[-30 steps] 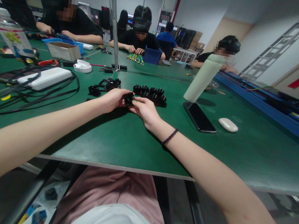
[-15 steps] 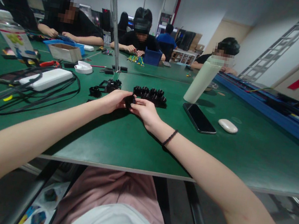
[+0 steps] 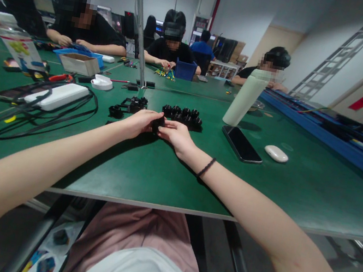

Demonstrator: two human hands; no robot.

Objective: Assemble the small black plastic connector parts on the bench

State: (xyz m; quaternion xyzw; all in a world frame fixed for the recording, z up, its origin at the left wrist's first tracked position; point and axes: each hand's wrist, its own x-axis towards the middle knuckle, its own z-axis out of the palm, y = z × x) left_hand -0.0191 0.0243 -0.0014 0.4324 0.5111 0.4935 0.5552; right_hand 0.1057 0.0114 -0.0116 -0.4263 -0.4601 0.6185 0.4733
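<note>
My left hand and my right hand meet over the green table, both pinched on one small black plastic part held between the fingertips. Just beyond the hands lies a row of several similar black parts. More black parts and a black frame piece lie to the left of that row. A dark band sits on my right wrist.
A white bottle, a dark phone and a white earbud case lie to the right. A white box with black cables sits left. A metal pole rises behind. Other people work at the far side.
The hands have stayed together on the black part, with only slight finger shifts. The view has dropped slightly.
</note>
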